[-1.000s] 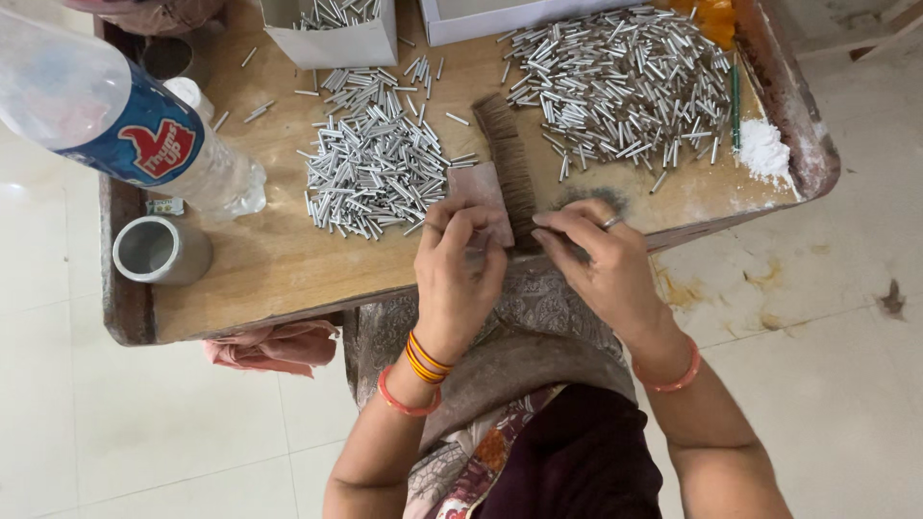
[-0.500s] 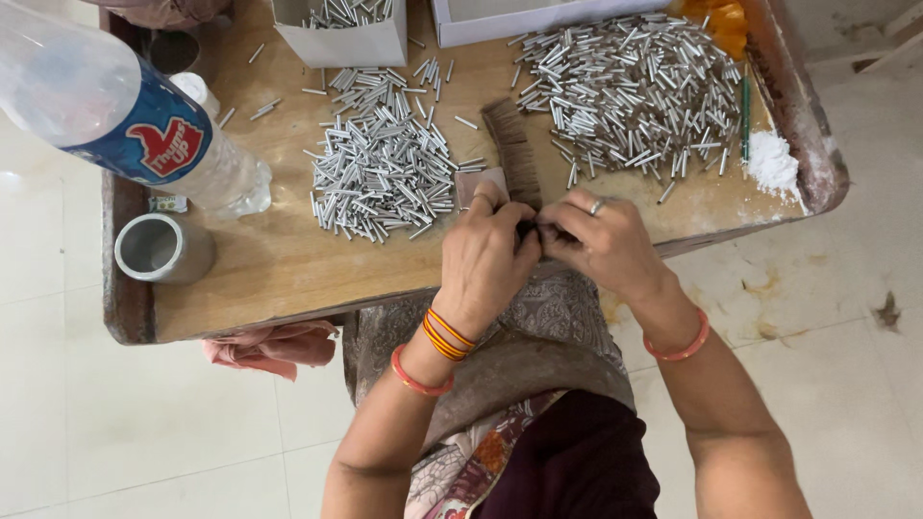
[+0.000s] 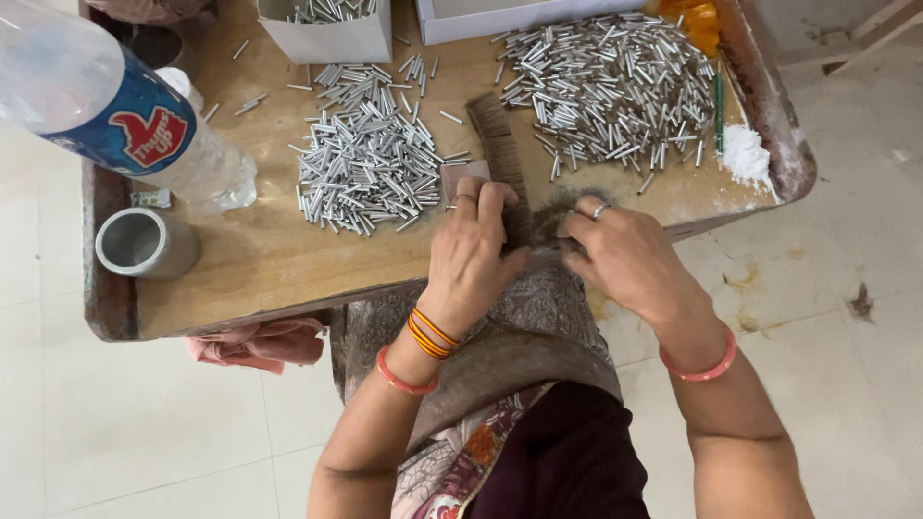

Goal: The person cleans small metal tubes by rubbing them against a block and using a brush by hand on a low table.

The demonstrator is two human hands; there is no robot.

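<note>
A long strip of dark brown bristles [image 3: 491,135] lies on the wooden table [image 3: 269,269], reaching toward its near edge. My left hand [image 3: 471,252] presses down on the strip's near end, fingers curled over it and over a small pinkish card [image 3: 453,180]. Close beside it, my right hand [image 3: 627,259], with a ring on one finger, pinches a loose tuft of the same brown hair [image 3: 550,223] at the table's edge. Two heaps of short silver metal tubes lie beyond, one on the left [image 3: 370,163] and a bigger one on the right [image 3: 615,82].
A clear plastic bottle [image 3: 115,115] lies at the left beside a metal cup [image 3: 144,245]. Two white boxes [image 3: 332,37] [image 3: 519,14] stand at the back. White powder [image 3: 745,154] and a green pencil [image 3: 718,111] sit at the right rim. A pink cloth [image 3: 255,341] hangs under the table.
My hands came together at the near end of the bristle strip. The right hand now holds a tuft a little to the right of it.
</note>
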